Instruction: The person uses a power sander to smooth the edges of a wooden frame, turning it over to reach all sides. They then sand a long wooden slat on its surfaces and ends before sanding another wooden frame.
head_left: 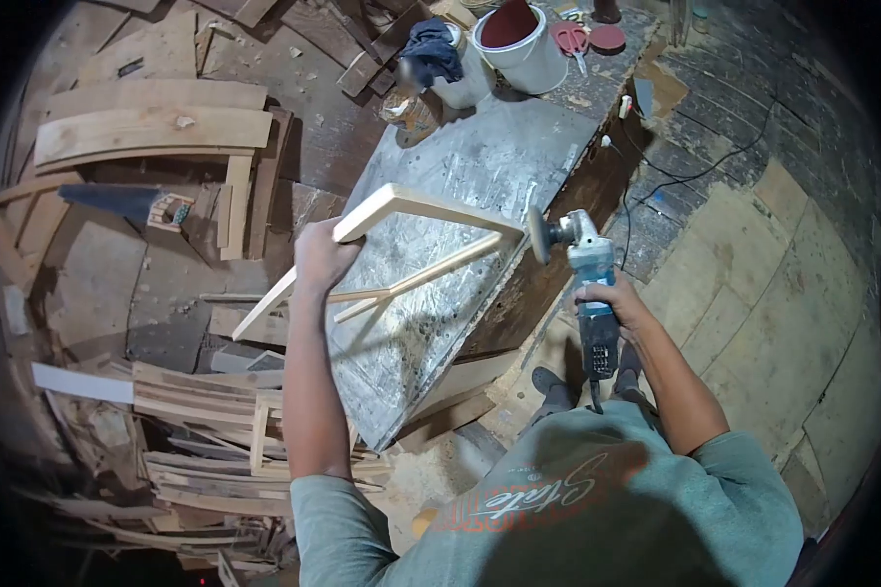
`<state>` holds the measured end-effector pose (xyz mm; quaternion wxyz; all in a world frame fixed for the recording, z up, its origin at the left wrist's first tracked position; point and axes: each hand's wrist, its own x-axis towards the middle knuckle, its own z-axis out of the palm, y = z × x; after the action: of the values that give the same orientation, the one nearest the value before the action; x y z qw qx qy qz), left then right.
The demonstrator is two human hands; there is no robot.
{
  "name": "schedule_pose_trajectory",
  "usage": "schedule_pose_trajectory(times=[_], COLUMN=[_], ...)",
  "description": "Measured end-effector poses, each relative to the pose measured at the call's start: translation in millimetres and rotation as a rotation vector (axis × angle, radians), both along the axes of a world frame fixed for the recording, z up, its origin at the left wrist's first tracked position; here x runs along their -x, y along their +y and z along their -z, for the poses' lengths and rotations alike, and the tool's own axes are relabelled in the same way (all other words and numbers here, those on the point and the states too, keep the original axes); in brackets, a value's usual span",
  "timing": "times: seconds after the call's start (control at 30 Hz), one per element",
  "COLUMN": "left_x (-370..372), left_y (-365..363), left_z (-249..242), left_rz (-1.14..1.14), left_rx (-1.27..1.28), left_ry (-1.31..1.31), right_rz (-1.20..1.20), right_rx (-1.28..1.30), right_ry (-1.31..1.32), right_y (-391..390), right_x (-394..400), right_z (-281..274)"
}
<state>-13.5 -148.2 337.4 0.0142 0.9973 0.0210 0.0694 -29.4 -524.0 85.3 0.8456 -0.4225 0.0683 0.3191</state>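
Observation:
My left hand point(325, 256) is closed round a pale wooden frame point(421, 207), which it holds tilted above a grey metal-topped bench point(460, 157). The frame has a bent outer bar and thinner inner pieces that meet in a fork. In my right hand point(609, 295) is a blue and black angle grinder point(591, 264), its fingers wrapped round the body. A round disc point(537, 235) on the grinder faces the frame's right end, close beside it; whether they touch is hard to tell. The cord leaves the grinder's lower end toward my shirt.
White buckets point(524, 61), a dark cloth point(431, 51) and red-handled scissors point(572, 41) stand or lie at the bench's far end. Curved boards point(157, 127) and a handsaw point(113, 203) are at the left, stacked wood strips point(201, 401) below. A black cable point(690, 178) crosses the floor at right.

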Motion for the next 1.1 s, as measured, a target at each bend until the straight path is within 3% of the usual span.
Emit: schedule_pose_trajectory(times=[0.17, 0.47, 0.77, 1.1], left_x=[-7.8, -3.5, -4.9, -8.3], left_y=[-7.2, -14.4, -11.0, -13.9], left_z=[16.1, 11.5, 14.1, 10.8], left_rz=[-0.023, -0.077, -0.069, -0.051], left_rx=[-0.059, -0.046, -0.057, -0.058], left_ry=[0.000, 0.051, 0.046, 0.025], right_rz=[0.006, -0.059, -0.122, -0.114], right_rx=[0.006, 0.018, 0.151, 0.141], right_ry=[0.041, -0.047, -0.301, -0.522], right_y=[-12.6, 17.5, 42.0, 54.8], right_x=[-6.7, -17.2, -34.9, -59.4], right_z=[-13.7, 9.5, -16.8, -85.6])
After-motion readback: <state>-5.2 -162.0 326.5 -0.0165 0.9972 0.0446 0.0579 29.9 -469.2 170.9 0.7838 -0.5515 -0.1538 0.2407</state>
